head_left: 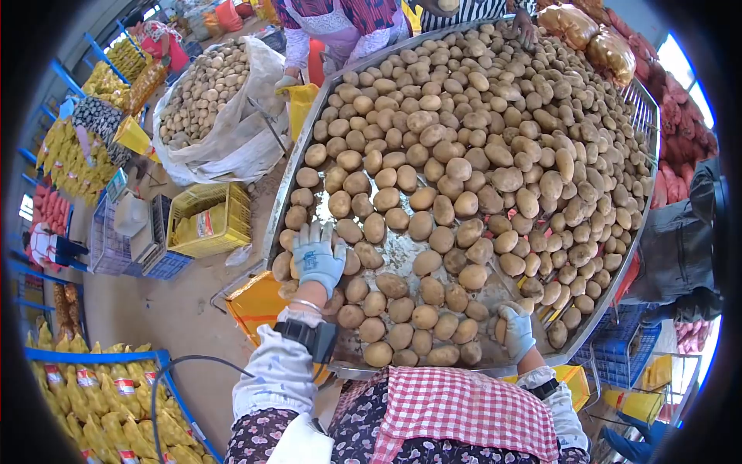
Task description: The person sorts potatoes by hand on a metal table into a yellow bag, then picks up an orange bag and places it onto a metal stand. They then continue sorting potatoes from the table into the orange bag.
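Observation:
Many potatoes cover a metal-rimmed sorting table. My left hand, in a pale blue and white glove, lies over potatoes near the table's left edge with its fingers spread. At the table's near right side, my right hand, also gloved, has its fingers curled round a potato. Between the two hands lie loose potatoes in a single layer, with bare metal showing in gaps.
A large white sack of potatoes and a yellow crate stand at the left. An orange-yellow bag hangs beside the near left edge. Two people stand across the table. Another person is at the right.

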A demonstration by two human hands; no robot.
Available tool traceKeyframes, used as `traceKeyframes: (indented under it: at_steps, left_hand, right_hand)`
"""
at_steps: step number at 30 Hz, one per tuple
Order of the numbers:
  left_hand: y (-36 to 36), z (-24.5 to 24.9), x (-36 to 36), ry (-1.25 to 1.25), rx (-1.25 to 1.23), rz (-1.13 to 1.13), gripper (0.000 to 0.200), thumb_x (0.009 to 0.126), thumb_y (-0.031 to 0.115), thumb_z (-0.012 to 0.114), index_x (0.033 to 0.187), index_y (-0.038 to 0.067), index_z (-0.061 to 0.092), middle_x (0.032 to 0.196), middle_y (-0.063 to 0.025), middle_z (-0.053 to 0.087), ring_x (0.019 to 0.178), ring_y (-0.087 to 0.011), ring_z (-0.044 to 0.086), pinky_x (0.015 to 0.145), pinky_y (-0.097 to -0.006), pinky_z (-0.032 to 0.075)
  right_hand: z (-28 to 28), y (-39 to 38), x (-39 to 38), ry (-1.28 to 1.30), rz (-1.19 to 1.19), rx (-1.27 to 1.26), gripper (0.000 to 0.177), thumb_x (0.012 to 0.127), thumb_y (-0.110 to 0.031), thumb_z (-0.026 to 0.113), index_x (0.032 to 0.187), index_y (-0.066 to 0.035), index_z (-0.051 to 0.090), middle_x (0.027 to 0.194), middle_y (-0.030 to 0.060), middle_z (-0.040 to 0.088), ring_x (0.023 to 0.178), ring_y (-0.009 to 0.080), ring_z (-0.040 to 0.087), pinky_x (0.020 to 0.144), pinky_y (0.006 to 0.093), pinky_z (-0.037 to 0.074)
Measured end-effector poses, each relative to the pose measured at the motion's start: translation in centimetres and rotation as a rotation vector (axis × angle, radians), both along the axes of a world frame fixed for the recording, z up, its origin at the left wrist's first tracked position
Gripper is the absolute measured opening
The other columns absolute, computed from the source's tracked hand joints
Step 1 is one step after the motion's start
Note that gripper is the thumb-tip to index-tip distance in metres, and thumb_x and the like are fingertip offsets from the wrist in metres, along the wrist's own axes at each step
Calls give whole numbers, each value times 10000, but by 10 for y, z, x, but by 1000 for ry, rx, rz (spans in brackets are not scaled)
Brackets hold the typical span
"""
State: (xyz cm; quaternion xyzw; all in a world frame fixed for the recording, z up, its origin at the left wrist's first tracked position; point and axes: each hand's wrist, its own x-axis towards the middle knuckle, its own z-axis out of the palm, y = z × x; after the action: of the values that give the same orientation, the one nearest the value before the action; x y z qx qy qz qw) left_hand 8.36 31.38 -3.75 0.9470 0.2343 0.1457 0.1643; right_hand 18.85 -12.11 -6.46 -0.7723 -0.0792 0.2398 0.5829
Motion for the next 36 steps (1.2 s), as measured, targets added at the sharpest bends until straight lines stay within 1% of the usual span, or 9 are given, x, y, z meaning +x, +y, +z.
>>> traceKeyframes:
  at_steps: [4,6,8,12,16,19,21,25,36]
  left_hand:
    - [-25,13,-6,47,126,-101,454,829,279,563,1221,54,527,1286,-194,494,1219,-339,452,978,-546,362]
    - [-36,45,-8,-25,98,-251,482,818,314,585,1229,68,527,1304,-192,484,1222,-334,451,993,-534,355]
    - [-42,94,14,647,-437,-208,500,806,324,608,1236,82,531,1337,-196,457,1213,-358,453,1009,-520,352]
    - [-25,47,79,-79,130,-138,653,810,391,598,1369,98,430,1442,-223,339,1325,-415,312,1106,-504,223]
    - [-52,20,85,104,60,-299,809,812,527,529,1455,105,281,1499,-266,189,1408,-416,117,1147,-525,42]
    - [-64,45,64,211,152,-365,736,834,469,533,1430,90,326,1472,-248,275,1365,-420,240,1138,-504,147]
    - [-45,70,75,661,-347,-463,663,838,380,567,1402,92,372,1411,-221,388,1264,-414,390,1092,-479,269]
    - [2,47,135,-154,220,-219,695,776,317,664,1396,152,396,1331,-195,462,1162,-368,488,973,-446,412]
    - [44,24,162,123,-112,-232,589,761,390,698,1289,207,511,1370,-185,379,1145,-357,508,929,-445,446]
  right_hand:
    - [52,26,4,246,-104,50,217,823,-94,562,1010,0,619,745,53,616,612,118,580,545,224,469]
    - [60,34,11,-216,-21,-174,340,805,-111,565,1129,-14,601,772,62,619,638,133,599,602,241,497]
    - [73,58,14,-287,5,-301,383,801,-138,565,1168,-31,582,833,102,642,726,206,627,672,310,505]
    - [81,86,17,-427,323,-636,483,799,-210,578,1261,-77,532,930,158,665,864,309,651,795,384,510]
    - [95,80,24,-340,367,-574,494,817,-212,577,1290,-83,514,1042,183,660,982,311,642,851,369,505]
    - [92,59,22,-157,237,-485,453,825,-142,560,1266,-46,531,1101,165,652,1040,265,631,898,345,488]
    - [92,55,24,-111,156,-500,416,824,-105,546,1231,-20,557,1134,162,642,1067,252,619,923,340,479]
    - [65,54,36,-44,36,-390,405,821,-137,561,1210,-22,576,1094,156,656,1020,245,633,896,325,485]
    - [49,43,49,-103,29,-436,332,820,-200,569,1094,-32,646,1024,160,675,947,260,645,844,330,493]
